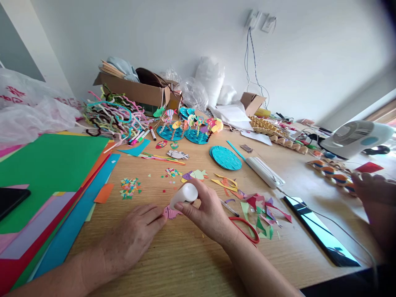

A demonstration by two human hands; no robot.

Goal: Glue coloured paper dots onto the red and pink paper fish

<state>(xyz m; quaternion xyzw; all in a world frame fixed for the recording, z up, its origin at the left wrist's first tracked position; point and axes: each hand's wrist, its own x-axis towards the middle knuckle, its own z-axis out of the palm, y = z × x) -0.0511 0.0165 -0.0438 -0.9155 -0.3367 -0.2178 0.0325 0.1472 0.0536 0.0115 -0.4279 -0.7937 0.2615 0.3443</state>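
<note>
Where white bottle point(185, 195) tilts, pink fish point(169, 213), dark-lined

On the worktop point(173, 260), paper sheets point(52, 161) lie at the frame's left, a pipe-cleaner heap point(114, 113) behind them; lower centre, a paper fish point(169, 213) lies under a bottle point(185, 194); right of these, scissors point(254, 233), then paper scraps point(256, 202).

A cardboard box point(136, 93) stands before a white wall point(154, 33). To its left lies a translucent plastic bag point(34, 113) printed in red; to its right, a clear plastic bag point(194, 94). Above and right of the box are 2 wall sockets point(253, 19). Farther right sit a white fan point(361, 136) and, nearer the viewer than the box, a tablet point(320, 229).
</note>
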